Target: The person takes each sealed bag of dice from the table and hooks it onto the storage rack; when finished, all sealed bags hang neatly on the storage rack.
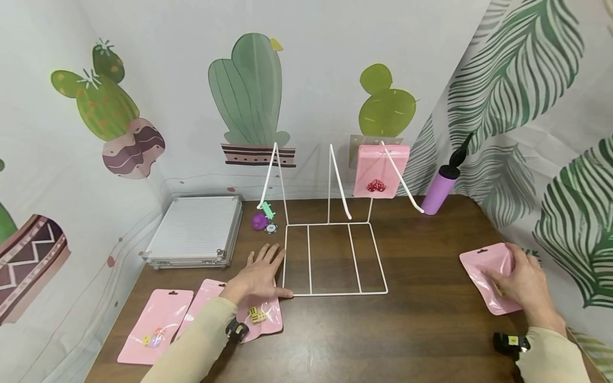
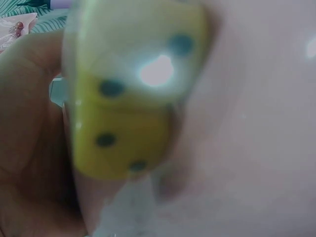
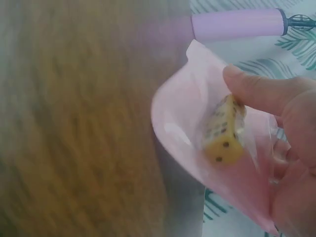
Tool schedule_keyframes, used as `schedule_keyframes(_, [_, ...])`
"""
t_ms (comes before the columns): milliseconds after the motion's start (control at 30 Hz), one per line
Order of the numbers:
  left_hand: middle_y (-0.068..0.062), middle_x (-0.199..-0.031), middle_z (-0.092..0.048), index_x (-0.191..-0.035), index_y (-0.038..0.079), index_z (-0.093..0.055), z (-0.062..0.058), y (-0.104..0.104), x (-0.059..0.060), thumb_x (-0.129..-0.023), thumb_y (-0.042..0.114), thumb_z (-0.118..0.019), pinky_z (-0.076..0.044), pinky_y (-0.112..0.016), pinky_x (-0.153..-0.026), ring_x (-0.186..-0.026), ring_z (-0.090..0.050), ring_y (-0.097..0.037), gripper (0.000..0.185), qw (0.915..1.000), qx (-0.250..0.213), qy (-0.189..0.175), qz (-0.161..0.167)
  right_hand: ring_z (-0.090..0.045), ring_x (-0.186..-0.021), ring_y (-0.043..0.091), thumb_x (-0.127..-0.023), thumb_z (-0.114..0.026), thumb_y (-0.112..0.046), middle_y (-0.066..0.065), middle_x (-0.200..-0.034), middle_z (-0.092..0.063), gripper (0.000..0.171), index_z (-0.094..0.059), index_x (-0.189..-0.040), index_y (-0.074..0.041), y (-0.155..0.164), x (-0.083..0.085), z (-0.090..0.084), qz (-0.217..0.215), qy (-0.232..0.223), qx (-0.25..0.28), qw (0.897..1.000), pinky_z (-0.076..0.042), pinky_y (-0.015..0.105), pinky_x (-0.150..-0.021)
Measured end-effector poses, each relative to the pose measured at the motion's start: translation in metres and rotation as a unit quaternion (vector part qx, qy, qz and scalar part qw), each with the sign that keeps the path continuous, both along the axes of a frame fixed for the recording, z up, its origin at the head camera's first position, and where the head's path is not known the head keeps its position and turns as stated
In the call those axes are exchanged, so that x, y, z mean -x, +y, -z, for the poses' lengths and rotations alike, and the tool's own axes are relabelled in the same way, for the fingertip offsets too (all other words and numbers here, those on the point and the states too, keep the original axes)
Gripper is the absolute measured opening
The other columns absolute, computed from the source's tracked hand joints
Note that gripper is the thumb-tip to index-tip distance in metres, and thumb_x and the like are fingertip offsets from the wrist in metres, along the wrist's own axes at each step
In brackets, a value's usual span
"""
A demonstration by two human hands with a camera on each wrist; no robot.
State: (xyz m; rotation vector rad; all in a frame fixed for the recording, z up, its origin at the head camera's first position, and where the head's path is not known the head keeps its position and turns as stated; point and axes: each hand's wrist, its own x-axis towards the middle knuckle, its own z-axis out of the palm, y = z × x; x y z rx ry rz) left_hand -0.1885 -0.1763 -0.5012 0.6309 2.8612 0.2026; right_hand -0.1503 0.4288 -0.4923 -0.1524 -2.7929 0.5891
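My right hand (image 1: 527,282) pinches a glossy pink zip pouch (image 1: 482,263) near the table's right edge, thumb on the face turned to me. Yellow dice (image 3: 226,143) show through its clear front in the right wrist view. My left hand (image 1: 258,274) lies with spread fingers at the left front corner of a white wire display rack (image 1: 335,294). Below that palm is another pink pouch (image 1: 268,322) with yellow dice, partly covered by the hand. A pink pouch with red dice (image 1: 381,170) hangs from the rack's right-hand prong.
Two pink pouches, one with colourful dice (image 1: 155,308) and one half hidden (image 1: 203,298), lie at front left. Behind them sits a silver case (image 1: 193,229). A purple toy (image 1: 259,221), a green toy and a chip are beside the rack. A purple pump (image 1: 439,192) stands back right.
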Motion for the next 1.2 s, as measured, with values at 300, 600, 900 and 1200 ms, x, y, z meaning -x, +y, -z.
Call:
schedule_keyframes(300, [-0.016, -0.161, -0.017, -0.156, 0.013, -0.021, 0.0, 0.0, 0.0, -0.067, 0.082, -0.062, -0.016, -0.068, -0.113, -0.148, -0.014, -0.041, 0.12, 1.0, -0.001, 0.002, 0.0, -0.043, -0.103, 0.058, -0.075, -0.083, -0.027, 0.041, -0.116, -0.048, 0.083, -0.039, -0.138, 0.004, -0.02, -0.001, -0.014, -0.014, 0.045, 0.006, 0.999, -0.032, 0.067, -0.08])
schedule_keyframes(600, [-0.016, -0.161, -0.017, -0.156, 0.013, -0.021, 0.0, 0.0, 0.0, -0.067, 0.082, -0.063, -0.017, -0.068, -0.113, -0.148, -0.014, -0.041, 0.12, 1.0, 0.001, 0.001, -0.001, -0.049, -0.095, 0.051, -0.072, -0.086, -0.026, 0.037, -0.108, -0.053, 0.085, -0.041, -0.14, 0.0, -0.047, -0.001, -0.028, -0.033, 0.07, 0.022, 0.997, -0.034, 0.061, -0.072])
schedule_keyframes(900, [-0.016, -0.161, -0.018, -0.156, 0.013, -0.022, 0.001, 0.0, -0.001, -0.067, 0.081, -0.063, -0.017, -0.069, -0.113, -0.148, -0.014, -0.042, 0.12, 1.0, -0.002, 0.0, 0.0, -0.052, -0.082, 0.039, -0.063, -0.091, -0.019, 0.028, -0.095, -0.058, 0.087, -0.048, -0.137, -0.001, -0.08, -0.004, -0.037, -0.076, 0.129, 0.029, 0.988, -0.035, 0.05, -0.063])
schedule_keyframes(1200, [-0.016, -0.162, -0.017, -0.156, 0.013, -0.021, -0.001, 0.001, -0.001, -0.067, 0.081, -0.063, -0.016, -0.068, -0.113, -0.148, -0.013, -0.041, 0.119, 1.0, -0.004, -0.001, -0.001, -0.045, -0.075, 0.022, -0.06, -0.092, -0.016, 0.013, -0.081, -0.055, 0.09, -0.049, -0.138, -0.004, -0.117, -0.008, -0.043, -0.128, 0.16, 0.023, 0.979, -0.034, 0.037, -0.057])
